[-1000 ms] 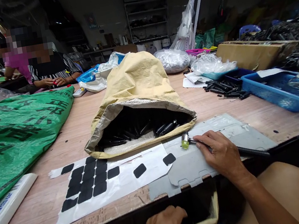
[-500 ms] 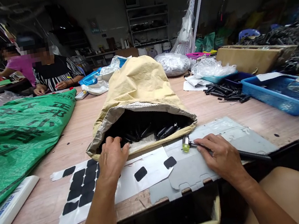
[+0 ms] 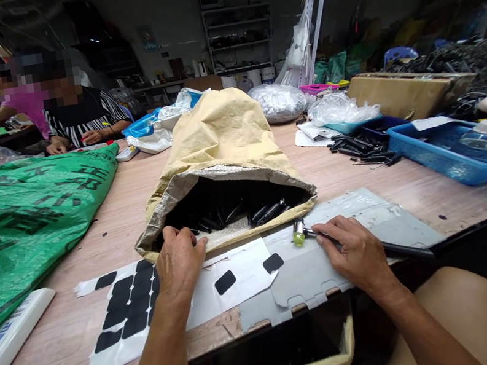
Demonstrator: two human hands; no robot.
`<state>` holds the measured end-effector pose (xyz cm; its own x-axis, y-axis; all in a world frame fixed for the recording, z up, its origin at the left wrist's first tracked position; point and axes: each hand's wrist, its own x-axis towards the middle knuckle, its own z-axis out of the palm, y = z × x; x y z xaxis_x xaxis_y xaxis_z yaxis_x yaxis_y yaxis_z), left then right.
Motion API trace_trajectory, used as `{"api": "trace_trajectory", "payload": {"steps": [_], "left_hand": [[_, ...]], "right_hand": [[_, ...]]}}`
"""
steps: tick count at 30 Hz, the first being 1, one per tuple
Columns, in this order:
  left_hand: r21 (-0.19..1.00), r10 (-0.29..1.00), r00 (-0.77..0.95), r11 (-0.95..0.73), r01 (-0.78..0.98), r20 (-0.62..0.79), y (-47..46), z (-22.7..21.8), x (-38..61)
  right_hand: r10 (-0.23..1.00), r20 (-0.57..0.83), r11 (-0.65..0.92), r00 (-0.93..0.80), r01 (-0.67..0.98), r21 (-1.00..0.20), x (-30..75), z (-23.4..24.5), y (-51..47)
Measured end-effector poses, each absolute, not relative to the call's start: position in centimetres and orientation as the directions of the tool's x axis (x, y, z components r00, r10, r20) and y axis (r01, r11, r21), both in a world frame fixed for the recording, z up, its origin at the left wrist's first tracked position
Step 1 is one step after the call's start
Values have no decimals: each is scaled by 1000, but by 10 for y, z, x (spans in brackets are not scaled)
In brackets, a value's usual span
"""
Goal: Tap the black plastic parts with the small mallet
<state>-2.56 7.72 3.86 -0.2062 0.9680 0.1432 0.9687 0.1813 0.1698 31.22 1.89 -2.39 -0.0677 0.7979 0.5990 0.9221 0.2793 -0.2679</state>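
Observation:
My left hand (image 3: pixel 181 255) is at the left of the bag's open mouth, fingers curled over its lower lip. Whatever those fingers hold, if anything, is hidden; a black piece shows close to them. The yellow-brown sack (image 3: pixel 225 129) lies with its mouth toward me, and several slim black pieces (image 3: pixel 267 211) are inside. My right hand (image 3: pixel 352 248) is closed around the shaft of a small hammer (image 3: pixel 298 232), which has a metal head with a yellow-green face. Its dark handle end sticks out behind my hand, over a grey board (image 3: pixel 306 275).
Black rounded stickers (image 3: pixel 128 301) sit on white backing sheets at front left. A green woven sack (image 3: pixel 29 212) and a white device (image 3: pixel 13 345) lie left. On the right are loose black parts (image 3: pixel 361 147) and a blue basket (image 3: pixel 449 157). A co-worker (image 3: pixel 78 120) sits across the table.
The whole view has shifted slightly. My left fingers have drawn in a little more at the bag's mouth. My right hand keeps the hammer in about the same place.

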Motion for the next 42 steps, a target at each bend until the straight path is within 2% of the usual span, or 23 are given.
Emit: {"api": "trace_trajectory", "payload": {"steps": [6, 9, 11, 14, 17, 20, 27, 42], "left_hand": [[220, 938, -205, 145, 964, 279, 70, 39, -33], [360, 921, -175, 40, 932, 348, 55, 44, -29], [495, 926, -85, -117, 861, 367, 42, 46, -19], [669, 945, 133, -306, 677, 297, 25, 42, -1], [744, 945, 278, -309, 592, 172, 18, 31, 11], [738, 943, 310, -297, 606, 124, 19, 22, 12], [658, 931, 322, -352, 665, 172, 26, 17, 8], [662, 933, 328, -340, 668, 148, 24, 14, 9]], "right_hand": [[804, 591, 275, -59, 919, -282, 311, -22, 18], [808, 585, 275, -64, 920, -279, 311, -21, 18], [808, 585, 274, -65, 921, -276, 311, -21, 18], [808, 587, 269, -59, 922, -277, 311, -22, 18], [806, 588, 272, -62, 922, -275, 311, -21, 18], [805, 590, 274, -66, 923, -271, 311, -21, 18], [808, 586, 266, -59, 924, -275, 311, -21, 18], [808, 586, 261, -62, 929, -261, 311, -21, 18]]}}
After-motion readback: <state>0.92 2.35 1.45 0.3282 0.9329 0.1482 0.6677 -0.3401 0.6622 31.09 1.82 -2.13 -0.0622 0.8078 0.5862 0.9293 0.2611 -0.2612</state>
